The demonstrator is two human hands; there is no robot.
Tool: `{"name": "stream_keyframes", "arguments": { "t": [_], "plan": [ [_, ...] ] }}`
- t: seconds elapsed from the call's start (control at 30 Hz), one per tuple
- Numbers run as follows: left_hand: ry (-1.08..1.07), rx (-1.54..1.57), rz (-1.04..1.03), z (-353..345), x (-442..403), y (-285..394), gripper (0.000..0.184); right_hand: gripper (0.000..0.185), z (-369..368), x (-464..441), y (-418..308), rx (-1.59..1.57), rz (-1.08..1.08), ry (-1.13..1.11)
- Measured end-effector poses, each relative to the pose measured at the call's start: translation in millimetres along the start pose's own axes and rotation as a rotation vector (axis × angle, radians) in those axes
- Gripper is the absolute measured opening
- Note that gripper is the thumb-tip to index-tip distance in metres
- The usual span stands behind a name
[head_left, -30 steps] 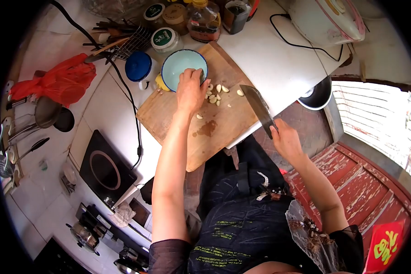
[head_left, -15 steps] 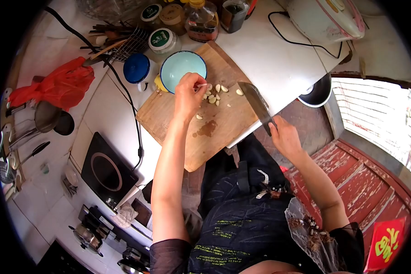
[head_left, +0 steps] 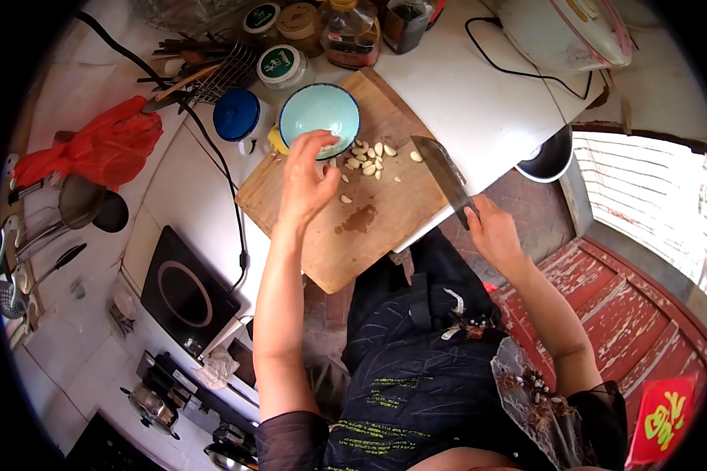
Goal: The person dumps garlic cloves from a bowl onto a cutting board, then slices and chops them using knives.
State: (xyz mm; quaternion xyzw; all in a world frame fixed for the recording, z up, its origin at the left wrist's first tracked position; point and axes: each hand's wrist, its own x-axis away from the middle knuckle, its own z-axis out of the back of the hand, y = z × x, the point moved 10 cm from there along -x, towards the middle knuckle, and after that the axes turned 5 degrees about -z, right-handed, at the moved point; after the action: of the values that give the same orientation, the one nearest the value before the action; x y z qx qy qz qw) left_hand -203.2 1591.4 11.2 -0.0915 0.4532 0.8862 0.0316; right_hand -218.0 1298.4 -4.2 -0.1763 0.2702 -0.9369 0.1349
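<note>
My left hand is over the wooden cutting board, in front of the light-blue bowl. Its fingers and thumb are apart; a small pale piece shows close to the fingertips, and I cannot make out whether it touches them. Several peeled garlic cloves lie on the board to the right of that hand. My right hand is closed round the handle of a cleaver, whose blade rests over the board's right side, beside a single clove.
Behind the bowl stand glass jars and a bottle. A blue-lidded mug is left of it. An induction cooker lies at the left, a rice cooker at the back right, with a black cord across the counter.
My left hand has moved left and toward me from the cloves, and its fingers have spread from a pinch. The right hand with the cleaver has hardly moved.
</note>
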Motion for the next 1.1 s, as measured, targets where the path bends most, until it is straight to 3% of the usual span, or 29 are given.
{"name": "stream_keyframes", "arguments": {
  "t": [0.1,0.2,0.4,0.6,0.83,0.93,1.0,1.1],
  "plan": [
    [-0.168,-0.281,0.049,-4,-7,-10,0.044,0.013,-2,0,0,0.008,-0.032,-0.016],
    [-0.339,-0.457,0.022,-28,-6,-21,0.041,0.013,-2,0,-2,0.008,-0.033,-0.008],
    [-0.479,-0.405,0.01,-44,-14,-27,0.037,0.013,-5,0,-2,0.033,-0.051,-0.022],
    [-0.373,-0.256,0.046,-38,-17,-26,0.021,0.013,-4,2,-2,0.015,-0.048,0.003],
    [-0.28,-0.215,0.072,-27,-18,-12,0.017,0.013,-3,2,-3,0.021,-0.049,0.009],
    [-0.179,-0.221,-0.002,-23,-12,-5,0.018,0.013,-2,1,-4,0.022,-0.041,0.012],
    [-0.026,-0.293,-0.231,-16,-4,21,0.02,0.013,-3,1,-3,0.022,-0.037,0.013],
    [-0.122,-0.334,-0.179,-41,16,16,0.025,0.021,-10,2,6,0.032,-0.106,-0.041]
  ]
}}
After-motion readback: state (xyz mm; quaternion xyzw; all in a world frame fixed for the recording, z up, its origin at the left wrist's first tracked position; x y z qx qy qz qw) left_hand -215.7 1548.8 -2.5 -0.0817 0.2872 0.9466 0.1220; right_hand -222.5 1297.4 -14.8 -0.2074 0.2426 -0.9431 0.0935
